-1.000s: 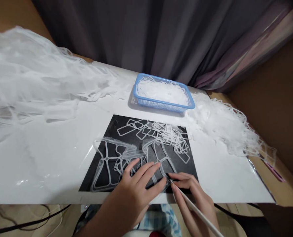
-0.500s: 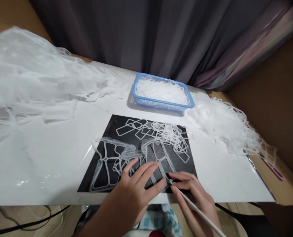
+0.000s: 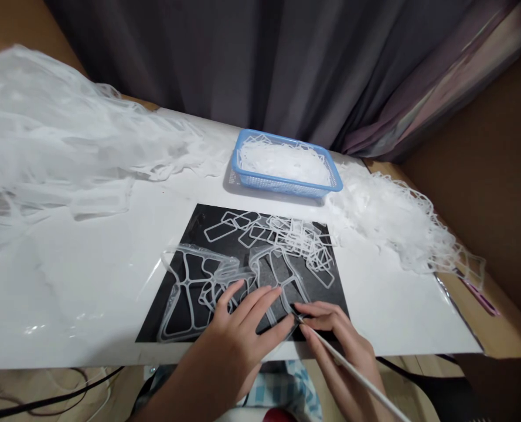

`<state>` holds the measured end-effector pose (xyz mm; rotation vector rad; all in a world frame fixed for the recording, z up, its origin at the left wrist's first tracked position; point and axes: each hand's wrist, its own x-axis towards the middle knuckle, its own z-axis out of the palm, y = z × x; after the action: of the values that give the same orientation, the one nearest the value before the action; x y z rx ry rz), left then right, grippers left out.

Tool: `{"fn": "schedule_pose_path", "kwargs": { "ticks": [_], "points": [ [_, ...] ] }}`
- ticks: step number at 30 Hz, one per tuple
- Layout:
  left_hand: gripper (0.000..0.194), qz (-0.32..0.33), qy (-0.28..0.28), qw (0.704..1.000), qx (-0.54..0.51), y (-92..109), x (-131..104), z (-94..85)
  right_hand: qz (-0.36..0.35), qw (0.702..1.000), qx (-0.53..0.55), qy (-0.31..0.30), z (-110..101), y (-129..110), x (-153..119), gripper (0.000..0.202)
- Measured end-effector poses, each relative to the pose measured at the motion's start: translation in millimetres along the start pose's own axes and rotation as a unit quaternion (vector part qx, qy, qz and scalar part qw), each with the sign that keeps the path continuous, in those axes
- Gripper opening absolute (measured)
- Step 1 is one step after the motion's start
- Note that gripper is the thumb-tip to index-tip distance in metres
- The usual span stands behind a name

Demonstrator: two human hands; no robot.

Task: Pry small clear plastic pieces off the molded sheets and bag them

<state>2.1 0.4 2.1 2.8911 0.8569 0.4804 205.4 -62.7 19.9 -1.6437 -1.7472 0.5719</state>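
My left hand [image 3: 247,325] lies with its fingers spread on a clear plastic sheet [image 3: 225,275] of white frame-like outlines, pressing it onto a black mat [image 3: 172,310]. Between the thumb and fingers of my right hand [image 3: 341,346] is a slim white pen-like tool [image 3: 348,366] with a thin tip. This tip meets the plastic right by my left thumb; the exact contact is too small to make out. Small white rectangular frames [image 3: 302,237] lie loose in a heap at the mat's upper right.
Behind the mat stands a blue basket [image 3: 286,181] filled with white pieces. A large pile of translucent sheets [image 3: 67,140] covers the table's left, and tangled white scraps [image 3: 387,217] lie on the right. A pink-handled tool [image 3: 480,298] rests at the right edge.
The tool tip and my right hand have shifted slightly left, close to my left thumb. My left hand stays nearly in place. The whole view has moved a little.
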Motion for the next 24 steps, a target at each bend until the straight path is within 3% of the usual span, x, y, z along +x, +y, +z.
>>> {"fn": "schedule_pose_path", "kwargs": {
  "ticks": [5,16,24],
  "points": [
    [0.050,-0.004,0.001,1.000,-0.003,-0.7,0.9,-1.1,0.045,0.998,0.042,-0.001,-6.3,-3.9,4.2,0.012],
    [0.052,-0.014,-0.028,1.000,-0.003,-0.7,0.8,-3.1,0.016,0.998,0.001,0.052,1.0,-10.8,9.4,0.014],
    [0.052,-0.024,-0.017,1.000,-0.007,0.8,2.1,-2.7,0.001,0.999,-0.032,0.016,0.2,-13.8,5.2,0.011]
  ]
}}
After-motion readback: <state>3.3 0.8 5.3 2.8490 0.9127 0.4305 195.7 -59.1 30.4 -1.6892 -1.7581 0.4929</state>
